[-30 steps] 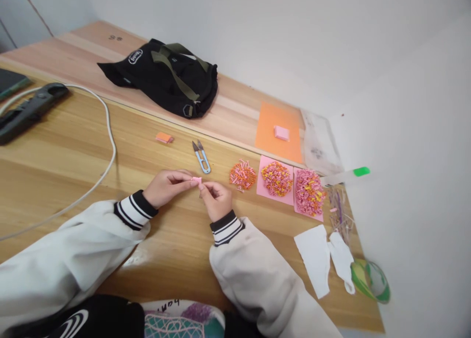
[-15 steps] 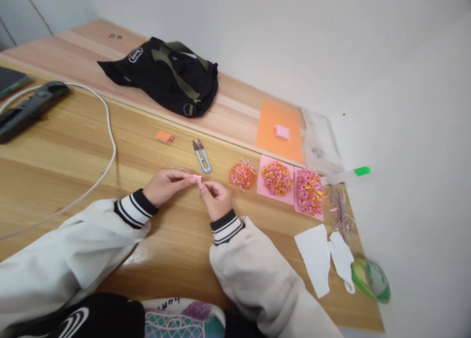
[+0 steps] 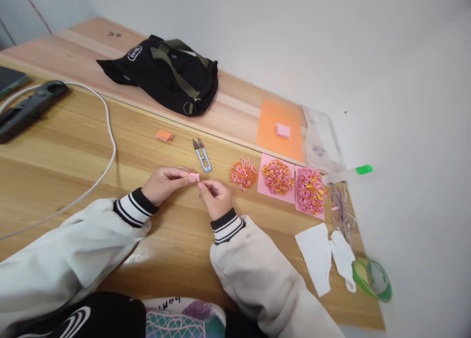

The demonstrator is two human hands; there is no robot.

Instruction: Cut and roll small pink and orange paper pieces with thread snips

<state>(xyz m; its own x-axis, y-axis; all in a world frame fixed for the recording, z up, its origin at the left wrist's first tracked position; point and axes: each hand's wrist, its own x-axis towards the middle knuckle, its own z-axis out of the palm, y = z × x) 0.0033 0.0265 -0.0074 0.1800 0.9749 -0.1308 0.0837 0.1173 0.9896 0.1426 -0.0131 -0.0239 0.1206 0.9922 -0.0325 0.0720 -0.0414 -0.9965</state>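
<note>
My left hand [image 3: 165, 183] and my right hand [image 3: 216, 198] meet over the wooden table [image 3: 73, 171], both pinching a small pink paper piece [image 3: 195, 177] between the fingertips. Small blue-handled snips [image 3: 201, 156] lie just beyond the hands. To the right sit three heaps of tiny folded paper bits: an orange heap [image 3: 243, 173] on the bare table, an orange-pink heap [image 3: 277, 176] and a pink heap [image 3: 310, 191], each of those two on a pink sheet.
A black bag [image 3: 165, 75] lies at the back. An orange sheet [image 3: 280, 129] carries a pink pad [image 3: 283, 130]. A small orange pad [image 3: 164, 135], a white cable [image 3: 105, 156], a black device [image 3: 29, 110], white paper scraps [image 3: 326, 257] and a green tape roll [image 3: 371, 278] lie around.
Both hands stay together on the pink piece with only slight finger shifts. The view drifted a little.
</note>
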